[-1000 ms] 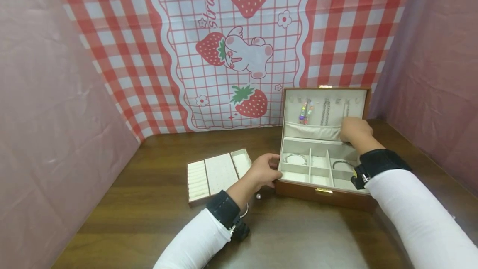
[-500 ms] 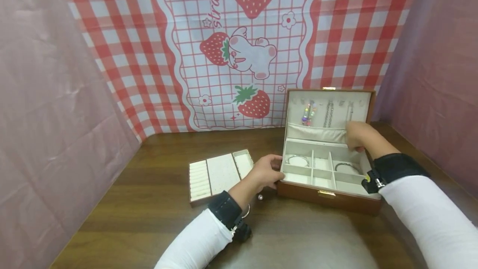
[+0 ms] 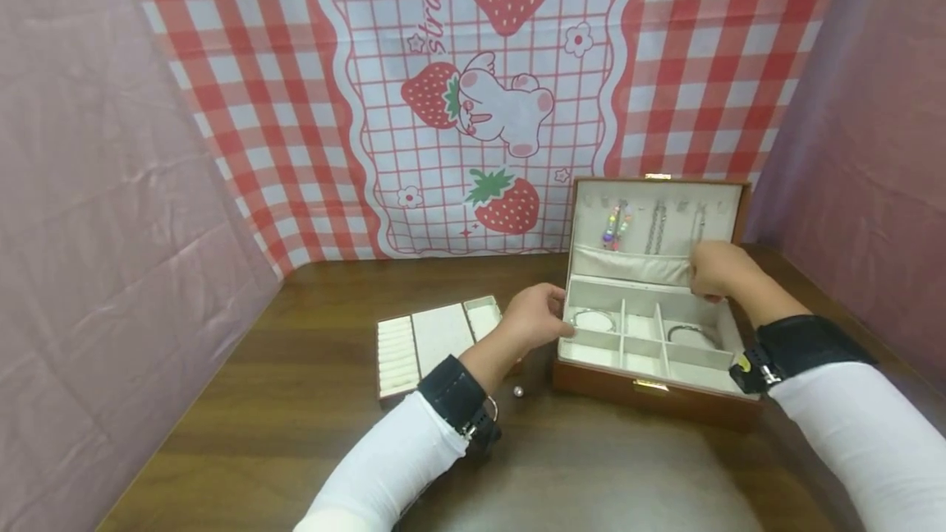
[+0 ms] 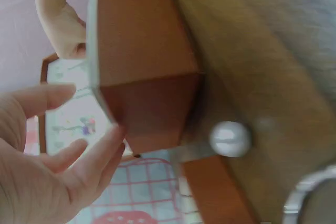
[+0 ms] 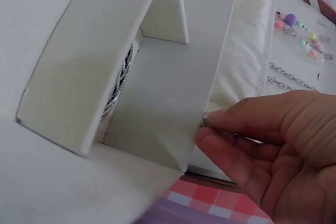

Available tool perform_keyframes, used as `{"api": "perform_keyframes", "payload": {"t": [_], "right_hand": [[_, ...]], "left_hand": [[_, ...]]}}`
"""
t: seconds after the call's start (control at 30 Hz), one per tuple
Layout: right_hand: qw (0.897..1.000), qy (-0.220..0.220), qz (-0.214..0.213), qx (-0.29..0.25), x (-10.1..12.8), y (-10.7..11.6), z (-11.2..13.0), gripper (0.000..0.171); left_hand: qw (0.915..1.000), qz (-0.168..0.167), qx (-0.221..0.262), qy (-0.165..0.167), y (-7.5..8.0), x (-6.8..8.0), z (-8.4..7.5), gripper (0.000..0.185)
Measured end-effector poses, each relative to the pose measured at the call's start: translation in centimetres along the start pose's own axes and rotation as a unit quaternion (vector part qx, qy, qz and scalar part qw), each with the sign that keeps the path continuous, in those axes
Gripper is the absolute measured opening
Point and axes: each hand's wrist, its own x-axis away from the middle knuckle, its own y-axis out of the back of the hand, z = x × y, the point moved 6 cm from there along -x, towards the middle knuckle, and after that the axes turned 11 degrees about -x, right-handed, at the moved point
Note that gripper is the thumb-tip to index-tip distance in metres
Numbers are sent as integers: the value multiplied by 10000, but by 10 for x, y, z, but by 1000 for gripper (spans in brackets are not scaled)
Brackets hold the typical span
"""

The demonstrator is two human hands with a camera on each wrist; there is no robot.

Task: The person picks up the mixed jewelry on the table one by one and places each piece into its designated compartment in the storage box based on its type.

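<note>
A brown jewelry box (image 3: 606, 385) stands with its lid raised. My right hand (image 3: 724, 271) is at the lid's cloth pocket. Between thumb and forefinger it pinches a small silvery piece (image 5: 203, 122), seemingly the lower end of the thin necklace (image 3: 700, 220) hanging from a lid hook. My left hand (image 3: 534, 318) is at the box's left wall, fingers spread and loosely bent; in the left wrist view a fingertip (image 4: 116, 132) meets or nearly meets the rim. Beaded bracelets (image 5: 291, 19) and silver chains (image 3: 656, 228) hang in the lid. A dark braided bracelet (image 5: 119, 82) lies in a compartment.
To the left lies a jewelry tray (image 3: 443, 335) with ring rolls, partly hidden by my left arm. A pearl-like ball (image 4: 230, 139) and a silver loop (image 4: 300, 195) rest on the wooden table (image 3: 244, 401). A checked cloth (image 3: 281, 121) hangs behind.
The view has shifted slightly. My left hand has risen a little along the box's left wall, its grip loosened. My right hand has dropped slightly down the lid and stays by the pocket.
</note>
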Motion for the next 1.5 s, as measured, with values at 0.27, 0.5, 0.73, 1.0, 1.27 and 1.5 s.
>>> {"api": "perform_keyframes", "payload": {"t": [0.27, 0.5, 0.73, 1.0, 1.27, 1.5], "right_hand": [[9992, -131, -25, -388, 4, 13, 0, 32], [9980, -21, -358, -518, 7, 27, 9, 31], [9933, -228, -836, -771, 8, 49, 12, 23], [9776, -488, -1738, -1084, 13, 63, 15, 27], [9650, -624, -2156, -1358, 20, 68, 17, 26], [9550, -853, -2320, -1642, 22, 68, 15, 30]], "left_hand": [[9913, -655, -960, -615, 15, -19, -48, 34], [9889, -597, -1167, -698, 5, -47, -73, 23], [9874, -607, -1293, -675, -5, -78, -97, 27], [9662, -487, -2393, -829, -22, -94, -102, 38], [9244, -647, -3496, -1383, -41, -104, -115, 24], [8741, -504, -4565, -1581, -54, -110, -117, 16]]}}
